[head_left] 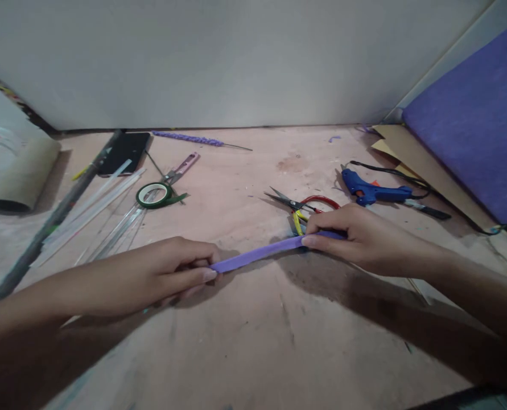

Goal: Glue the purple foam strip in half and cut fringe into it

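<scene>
A narrow purple strip (257, 254) is stretched between my two hands above the pinkish tabletop (236, 341). My left hand (180, 270) pinches its left end between thumb and fingers. The strip's other end is in the pinch of my right hand (342, 230), with a short piece showing past the fingers. Just behind my right hand lie scissors with red handles (321, 200), their blades apart and pointing left. A yellow-handled tool (298, 221) is beside them, partly hidden by that hand.
On the left are green tape (154, 195), clear sticks (103, 210), pink-handled scissors (187, 166), a phone (125, 152) and a cardboard tube (23, 173). A purple fuzzy stem (189, 138) lies at the back. A blue glue gun (375, 189) and purple sheet (475, 125) are right.
</scene>
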`<control>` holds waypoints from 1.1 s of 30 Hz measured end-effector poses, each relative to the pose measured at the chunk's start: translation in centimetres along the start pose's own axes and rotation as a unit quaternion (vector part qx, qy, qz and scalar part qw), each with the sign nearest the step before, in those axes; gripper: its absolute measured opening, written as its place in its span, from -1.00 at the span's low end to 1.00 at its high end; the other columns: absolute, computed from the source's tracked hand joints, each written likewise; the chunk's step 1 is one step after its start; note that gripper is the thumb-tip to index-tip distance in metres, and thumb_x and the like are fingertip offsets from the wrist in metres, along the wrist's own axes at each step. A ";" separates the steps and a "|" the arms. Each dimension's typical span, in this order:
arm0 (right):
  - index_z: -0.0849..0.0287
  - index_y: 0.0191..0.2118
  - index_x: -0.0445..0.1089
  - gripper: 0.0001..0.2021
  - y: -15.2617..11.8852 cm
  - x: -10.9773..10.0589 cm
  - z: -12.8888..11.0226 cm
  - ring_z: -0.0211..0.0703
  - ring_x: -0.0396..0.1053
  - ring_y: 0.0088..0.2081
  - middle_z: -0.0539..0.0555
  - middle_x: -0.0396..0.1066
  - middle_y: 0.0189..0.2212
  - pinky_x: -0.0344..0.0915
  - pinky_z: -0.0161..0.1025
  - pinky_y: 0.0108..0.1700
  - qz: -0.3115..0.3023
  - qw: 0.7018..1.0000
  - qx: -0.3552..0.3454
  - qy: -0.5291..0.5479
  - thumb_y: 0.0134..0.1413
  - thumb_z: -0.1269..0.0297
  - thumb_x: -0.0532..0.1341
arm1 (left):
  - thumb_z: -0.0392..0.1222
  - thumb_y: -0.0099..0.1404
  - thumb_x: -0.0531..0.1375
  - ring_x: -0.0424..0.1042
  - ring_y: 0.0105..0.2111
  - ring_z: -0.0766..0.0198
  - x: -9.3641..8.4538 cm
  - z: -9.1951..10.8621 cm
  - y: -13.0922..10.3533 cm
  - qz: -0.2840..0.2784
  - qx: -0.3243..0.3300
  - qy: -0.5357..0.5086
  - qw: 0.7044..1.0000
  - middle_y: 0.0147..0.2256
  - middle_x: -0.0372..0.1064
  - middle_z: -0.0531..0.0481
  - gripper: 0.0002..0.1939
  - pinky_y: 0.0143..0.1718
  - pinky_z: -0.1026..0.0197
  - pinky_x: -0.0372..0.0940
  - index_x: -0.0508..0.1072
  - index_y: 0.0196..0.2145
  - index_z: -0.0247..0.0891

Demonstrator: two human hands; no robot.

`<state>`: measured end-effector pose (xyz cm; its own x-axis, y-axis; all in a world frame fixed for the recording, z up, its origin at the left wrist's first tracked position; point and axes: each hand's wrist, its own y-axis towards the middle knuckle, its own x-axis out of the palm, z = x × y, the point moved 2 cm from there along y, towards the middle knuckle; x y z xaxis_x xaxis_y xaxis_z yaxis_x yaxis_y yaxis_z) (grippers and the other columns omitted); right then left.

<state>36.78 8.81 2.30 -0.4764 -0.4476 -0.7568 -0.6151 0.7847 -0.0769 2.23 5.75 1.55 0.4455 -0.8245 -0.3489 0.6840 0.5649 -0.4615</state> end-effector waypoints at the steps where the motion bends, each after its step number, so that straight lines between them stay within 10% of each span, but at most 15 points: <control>1: 0.12 -0.36 0.56 -0.59 -0.1 0.0 0.4 -0.20 0.30 -0.44 -0.04 0.40 -0.50 0.12 -0.20 -0.36 0.002 1.000 0.010 0.000 0.50 -0.01 0.27 | 0.20 0.76 0.11 0.35 -0.42 0.27 -0.1 -0.4 -0.2 0.001 -0.010 -0.020 1.000 -0.31 0.48 0.04 -0.56 -0.42 0.30 0.32 0.59 -0.13 -0.12; 9: 0.09 -0.24 0.66 -0.56 0.6 0.8 4.6 -0.10 0.41 -0.37 0.04 0.56 -0.39 0.19 -0.18 -0.31 0.017 0.998 0.053 -0.043 0.53 -0.14 0.25 | 0.16 0.66 0.26 0.33 -0.59 0.36 -0.8 -3.8 -1.6 0.177 0.010 -0.014 0.984 -0.57 0.44 0.05 -0.45 -0.55 0.33 0.18 0.54 -0.45 -0.20; 16: 0.08 -0.17 0.65 -0.69 4.3 -0.1 6.1 -0.05 0.43 -0.34 0.08 0.58 -0.37 0.14 -0.17 -0.21 0.076 0.994 0.033 -0.073 0.49 0.00 0.27 | 0.19 0.69 0.18 0.42 -0.58 0.38 -2.8 -3.9 -0.4 0.256 0.040 -0.010 0.966 -0.30 0.70 -0.06 -0.52 -0.43 0.29 0.39 0.69 -0.15 -0.22; 22: 0.12 -0.20 0.61 -0.64 8.2 -3.5 7.6 -0.07 0.44 -0.32 0.06 0.59 -0.35 0.20 -0.19 -0.25 0.071 0.997 0.020 -0.014 0.43 -0.10 0.36 | 0.17 0.61 0.29 0.30 -0.69 0.32 -5.9 -4.7 1.5 0.349 0.034 -0.014 0.937 -0.71 0.33 0.09 -0.54 -0.59 0.32 0.22 0.66 -0.30 -0.26; 33: 0.12 -0.23 0.42 -0.42 1.6 -1.7 8.3 -0.25 0.41 -0.66 0.05 0.61 -0.56 0.26 -0.35 -0.59 -0.039 0.960 0.086 0.265 0.43 -0.37 0.38 | 0.31 0.54 0.35 0.29 -0.69 0.38 -4.7 -7.0 -1.8 0.348 0.015 -0.037 0.937 -0.56 0.57 -0.06 -0.45 -0.61 0.30 0.19 0.68 -0.42 -0.19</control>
<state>41.81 14.41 -1.94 -0.7139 -0.6270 -0.3117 -0.5703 0.7790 -0.2606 -5.10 8.87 -1.69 0.8281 -0.2575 -0.4979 0.2285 0.9662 -0.1196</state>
